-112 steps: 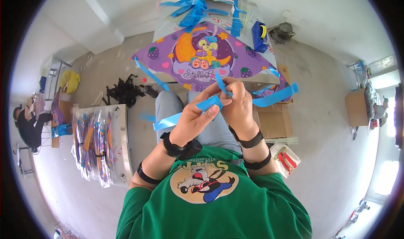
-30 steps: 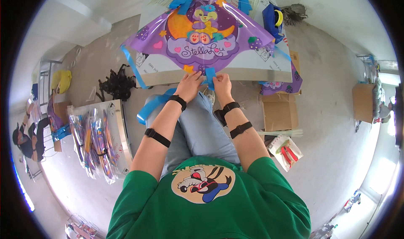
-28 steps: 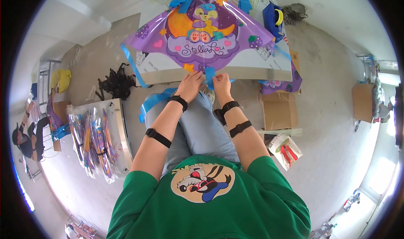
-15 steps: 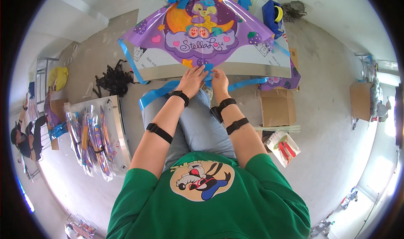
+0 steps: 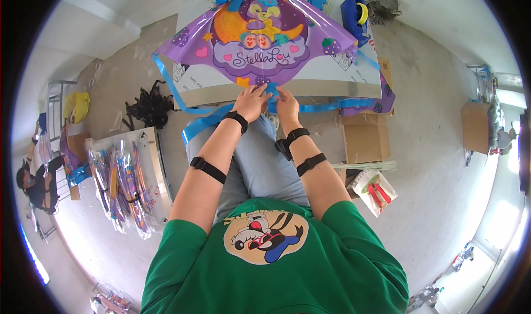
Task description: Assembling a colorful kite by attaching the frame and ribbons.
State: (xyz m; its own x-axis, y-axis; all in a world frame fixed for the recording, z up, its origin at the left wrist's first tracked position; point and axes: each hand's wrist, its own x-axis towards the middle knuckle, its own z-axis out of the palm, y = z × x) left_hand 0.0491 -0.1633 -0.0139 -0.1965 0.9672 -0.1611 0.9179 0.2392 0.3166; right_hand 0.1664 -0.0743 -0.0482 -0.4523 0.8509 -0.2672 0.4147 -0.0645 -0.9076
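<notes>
A purple kite (image 5: 260,43) with a cartoon animal print lies spread flat on the table (image 5: 221,93) in front of me. My left hand (image 5: 251,98) and my right hand (image 5: 286,101) meet at the kite's near tip, at the table's front edge. Both pinch the tip where the blue ribbon tails (image 5: 202,123) join it. The ribbons hang off the table to the left and run right under the kite. Black straps circle both forearms.
A side table (image 5: 149,176) at my left holds a stack of wrapped kites (image 5: 119,187). Cardboard boxes (image 5: 362,140), thin rods and a small red-and-white packet (image 5: 373,189) lie on the floor to the right. A person (image 5: 38,181) sits at far left. A black bundle (image 5: 146,106) lies on the floor.
I have laid the kite down from near my chest onto the table and pushed it away. My arms have stretched out, and my hands have stayed at its near tip.
</notes>
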